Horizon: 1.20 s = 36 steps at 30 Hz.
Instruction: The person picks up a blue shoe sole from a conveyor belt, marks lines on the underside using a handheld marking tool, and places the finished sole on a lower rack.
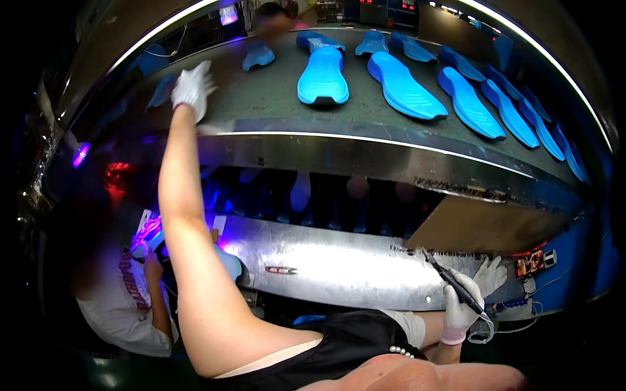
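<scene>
My left hand [193,90], in a white glove, reaches far out over the dark green belt [261,104]. Its fingers look spread, slightly blurred, with nothing visible in them. A dim blue shoe sole [162,92] lies just left of it. On the belt to the right are several bright blue shoe soles, the nearest being one sole [323,78] toe-up and another sole [404,88] lying aslant. My right hand [460,307], also gloved, is low at the right, closed around a black pen-shaped corded tool [458,287]. The tool's tip points up-left over the metal worktop [352,277].
Red thread snips [282,270] lie on the worktop. A spare white glove [490,277] rests beyond my right hand, below a cardboard sheet [489,225]. A small boxed device [536,262] sits at the right. A co-worker [134,293] sits close at my left under purple light.
</scene>
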Available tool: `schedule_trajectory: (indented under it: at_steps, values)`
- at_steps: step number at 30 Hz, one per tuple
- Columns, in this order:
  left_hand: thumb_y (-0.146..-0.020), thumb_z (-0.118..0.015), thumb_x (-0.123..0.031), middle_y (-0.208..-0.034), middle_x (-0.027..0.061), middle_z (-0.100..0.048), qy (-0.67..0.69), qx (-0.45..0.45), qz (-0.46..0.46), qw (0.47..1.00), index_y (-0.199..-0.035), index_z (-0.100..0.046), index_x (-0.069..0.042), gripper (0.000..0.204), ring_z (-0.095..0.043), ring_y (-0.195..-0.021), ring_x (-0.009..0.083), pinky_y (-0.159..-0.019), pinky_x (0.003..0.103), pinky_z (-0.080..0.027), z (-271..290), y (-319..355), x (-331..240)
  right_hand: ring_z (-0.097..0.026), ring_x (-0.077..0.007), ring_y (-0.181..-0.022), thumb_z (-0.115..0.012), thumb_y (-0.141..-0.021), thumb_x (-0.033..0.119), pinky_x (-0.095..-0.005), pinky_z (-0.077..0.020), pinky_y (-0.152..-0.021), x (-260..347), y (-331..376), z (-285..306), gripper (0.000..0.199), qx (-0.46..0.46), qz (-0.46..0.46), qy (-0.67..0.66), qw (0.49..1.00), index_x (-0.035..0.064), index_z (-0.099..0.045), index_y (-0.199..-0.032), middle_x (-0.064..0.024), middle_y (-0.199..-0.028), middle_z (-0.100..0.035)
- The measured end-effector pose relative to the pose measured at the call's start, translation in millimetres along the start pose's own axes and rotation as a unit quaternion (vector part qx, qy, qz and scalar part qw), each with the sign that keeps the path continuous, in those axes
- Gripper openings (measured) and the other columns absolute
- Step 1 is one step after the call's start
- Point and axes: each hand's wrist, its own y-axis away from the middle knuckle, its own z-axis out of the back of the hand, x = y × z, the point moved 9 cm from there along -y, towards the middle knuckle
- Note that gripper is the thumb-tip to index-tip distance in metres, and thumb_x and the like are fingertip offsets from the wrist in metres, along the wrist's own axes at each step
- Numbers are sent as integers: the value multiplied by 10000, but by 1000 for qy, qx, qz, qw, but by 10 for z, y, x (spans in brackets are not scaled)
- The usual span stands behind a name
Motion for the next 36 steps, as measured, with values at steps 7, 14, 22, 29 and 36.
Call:
schedule_trajectory:
  at_steps: [7, 14, 22, 29, 36]
  values:
    - [-847, -546, -235, -1219, 155, -461, -788, -226, -75, 567, -1164, -532, -119, 337, -474, -1054, 349, -881, 468, -435, 1502, -519, 99, -643, -185, -801, -639, -665, -93, -279, -517, -742, -245, -101, -257, 249, -11, -71, 25, 997, -62, -633, -912, -156, -924, -671]
    - [-922, -434, -231, -1197, 218, -540, -701, -134, 28, 700, -1287, -437, -117, 382, -537, -1116, 358, -949, 478, -416, 1208, -710, 313, -648, -192, -819, -654, -662, -66, -292, -513, -772, -332, -146, -421, 249, -26, -115, 49, 992, -59, -636, -909, -152, -912, -676]
    - [-848, -513, -365, -1214, 105, -556, -601, -123, 60, 787, -1225, -521, -67, 481, -512, -1104, 273, -935, 408, -382, 1738, -1341, 644, -637, -172, -807, -649, -675, -69, -275, -505, -755, -264, -137, -538, 248, -16, -109, 32, 993, -58, -638, -922, -141, -912, -671]
    - [-820, -604, -222, -1079, 217, -619, -656, -212, -10, 725, -1048, -604, -13, 309, -583, -1008, 428, -841, 477, -481, 1700, -543, -109, -614, -169, -799, -629, -698, -79, -267, -498, -734, -379, -15, -252, 199, -61, -135, -29, 989, -51, -617, -894, -118, -909, -645]
    - [-886, -587, -135, -966, 115, -598, 11, -49, -285, 957, -942, -578, 30, 174, -600, -914, 190, -868, 358, -522, 231, 873, -373, -551, -85, -672, -545, -875, 21, -173, -435, -554, -684, 303, 333, 246, -145, -168, -158, 962, -21, -521, -1116, -108, -925, -610]
